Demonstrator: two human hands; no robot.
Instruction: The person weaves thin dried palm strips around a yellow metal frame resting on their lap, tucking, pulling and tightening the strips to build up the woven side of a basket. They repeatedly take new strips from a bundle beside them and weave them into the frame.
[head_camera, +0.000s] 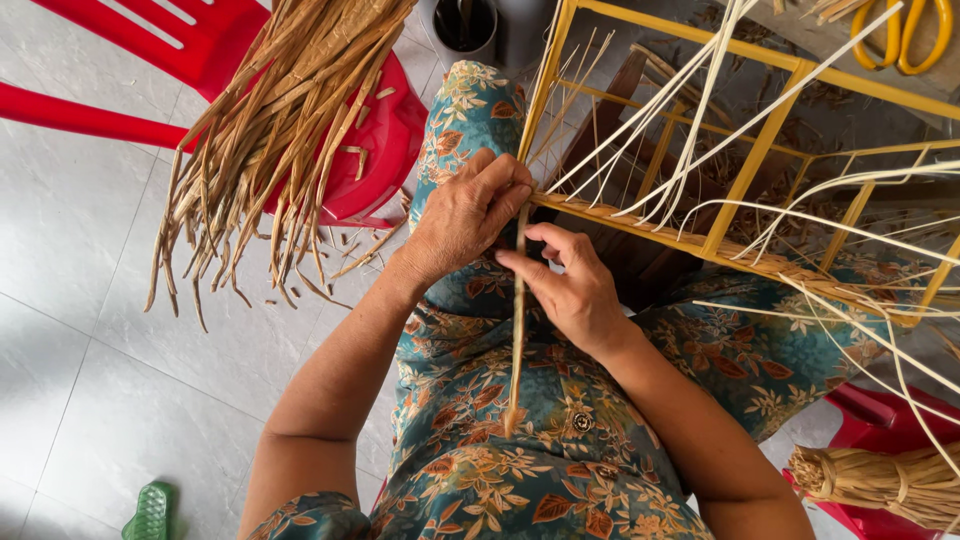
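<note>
A yellow metal frame (760, 150) rests across my lap, with thin pale cane strands (700, 110) fanning out from its near bar. A band of brown woven fibre (760, 262) runs along that bar. My left hand (470, 212) grips the frame's corner where the weaving starts. My right hand (565, 285) pinches a long dried straw strand (517, 330) that hangs down over my floral clothing toward my waist.
A big bundle of dried straw strips (280, 130) lies on a red plastic chair (390, 130) at the left. Yellow-handled scissors (905, 35) sit at the top right. A tied straw bundle (880, 480) lies on a red stool at lower right. A green sandal (150, 512) is on the tiled floor.
</note>
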